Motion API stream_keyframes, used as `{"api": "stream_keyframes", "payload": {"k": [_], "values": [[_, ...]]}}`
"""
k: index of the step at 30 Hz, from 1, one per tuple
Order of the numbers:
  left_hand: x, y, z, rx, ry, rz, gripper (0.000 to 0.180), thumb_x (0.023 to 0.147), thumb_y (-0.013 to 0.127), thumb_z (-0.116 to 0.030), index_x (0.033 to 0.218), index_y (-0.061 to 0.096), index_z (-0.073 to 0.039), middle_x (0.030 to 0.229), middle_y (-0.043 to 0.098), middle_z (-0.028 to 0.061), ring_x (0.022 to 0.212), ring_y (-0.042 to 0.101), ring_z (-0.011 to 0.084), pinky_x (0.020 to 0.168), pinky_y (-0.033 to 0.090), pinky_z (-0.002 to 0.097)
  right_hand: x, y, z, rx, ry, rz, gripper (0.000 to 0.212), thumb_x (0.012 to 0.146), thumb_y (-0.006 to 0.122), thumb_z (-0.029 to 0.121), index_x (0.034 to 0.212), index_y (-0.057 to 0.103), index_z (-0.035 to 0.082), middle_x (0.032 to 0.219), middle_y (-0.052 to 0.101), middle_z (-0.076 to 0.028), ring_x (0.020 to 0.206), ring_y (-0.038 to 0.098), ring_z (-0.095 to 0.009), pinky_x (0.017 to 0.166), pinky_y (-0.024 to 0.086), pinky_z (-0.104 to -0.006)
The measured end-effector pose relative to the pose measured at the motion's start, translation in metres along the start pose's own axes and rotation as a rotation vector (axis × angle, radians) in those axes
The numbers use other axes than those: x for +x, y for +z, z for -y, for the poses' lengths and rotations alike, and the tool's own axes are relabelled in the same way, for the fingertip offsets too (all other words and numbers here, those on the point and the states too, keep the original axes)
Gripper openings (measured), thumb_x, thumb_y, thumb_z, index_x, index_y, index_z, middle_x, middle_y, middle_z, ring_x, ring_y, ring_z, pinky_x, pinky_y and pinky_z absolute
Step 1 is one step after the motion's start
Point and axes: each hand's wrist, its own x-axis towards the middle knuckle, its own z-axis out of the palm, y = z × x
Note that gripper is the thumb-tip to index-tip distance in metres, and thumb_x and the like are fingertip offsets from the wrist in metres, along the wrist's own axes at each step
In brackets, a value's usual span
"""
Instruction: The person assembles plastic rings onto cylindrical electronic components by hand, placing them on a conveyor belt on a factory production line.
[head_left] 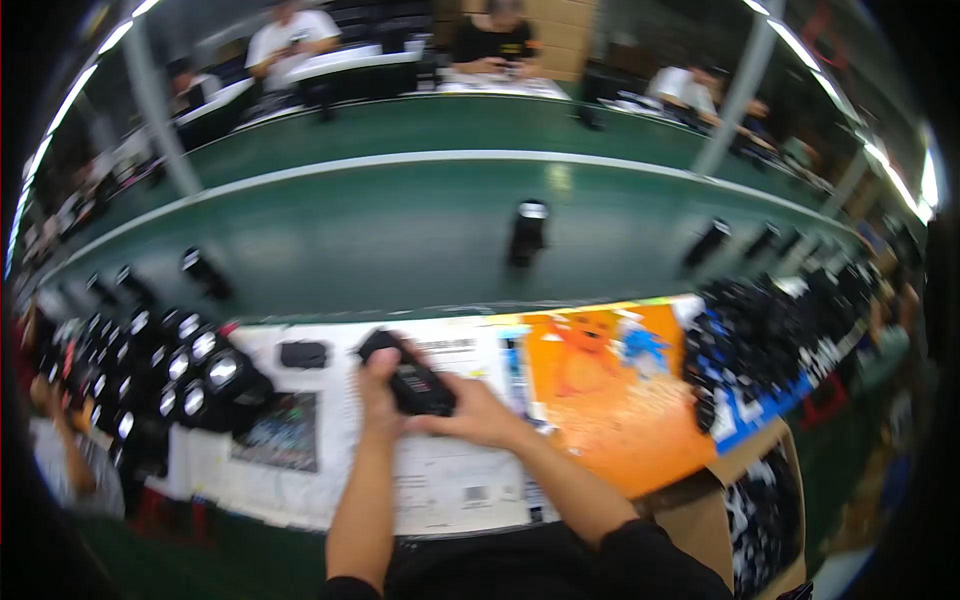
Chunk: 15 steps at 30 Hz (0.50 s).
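Observation:
Over the white printed sheets on the bench, both hands hold one black, rounded, elongated device (pixel 420 388) with small reddish marks on its face. It is tilted, its upper end toward the far left. My left hand (pixel 378 385) is closed along its left side, thumb up near the top end. Wrapped around the lower right end is my right hand (pixel 475 408), fingers partly hidden. Motion blur hides the device's exact kind. A small flat black piece (pixel 303 354) lies on the paper left of my hands. Below it is a dark printed picture (pixel 280 435).
Several black cylinders with shiny ends (pixel 190 360) crowd the bench's left. An orange sheet (pixel 590 430) lies right, beside a heap of black parts (pixel 760 330). An open cardboard box (pixel 690 520) stands near right. Beyond, a green conveyor belt (pixel 400 225) carries spaced black cylinders (pixel 528 235); people work across it.

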Motion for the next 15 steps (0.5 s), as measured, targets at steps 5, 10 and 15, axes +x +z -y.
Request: {"api": "stream_keyframes", "payload": {"k": [5,10,15], "values": [[-0.010,0.010,-0.026,0.177,0.062,0.108,0.054,0.092,0.083,-0.039,0.123,0.062,-0.001,0.101,0.070,0.0125,0.089,0.074,0.0272,0.081,0.065,0.0403,-0.028,-0.049,0.015,-0.016,-0.106,-0.161,0.048,0.101,0.082,0.039,0.134,0.075,0.004,0.124,0.080,-0.017,0.107,0.078,-0.024,0.094,0.060,-0.0383],[-0.016,0.025,-0.021,0.334,0.012,0.210,0.052,0.088,0.087,-0.029,0.123,0.063,0.001,0.100,0.072,0.0136,0.085,0.075,0.0262,0.080,0.065,0.0396,-0.106,-0.220,-0.024,-0.327,0.188,-0.977,0.018,0.103,0.074,0.014,0.118,0.079,0.005,0.108,0.079,-0.015,0.094,0.078,-0.027,0.082,0.061,-0.0383],[-0.010,0.032,-0.004,0.387,0.010,0.297,0.050,0.087,0.088,-0.027,0.122,0.064,0.001,0.098,0.074,0.0145,0.086,0.076,0.0258,0.081,0.065,0.0403,-0.210,-0.363,-0.112,-1.015,0.335,-1.042,0.021,0.095,0.081,0.023,0.101,0.083,0.003,0.108,0.074,-0.025,0.105,0.071,-0.045,0.095,0.057,-0.0525]]}}
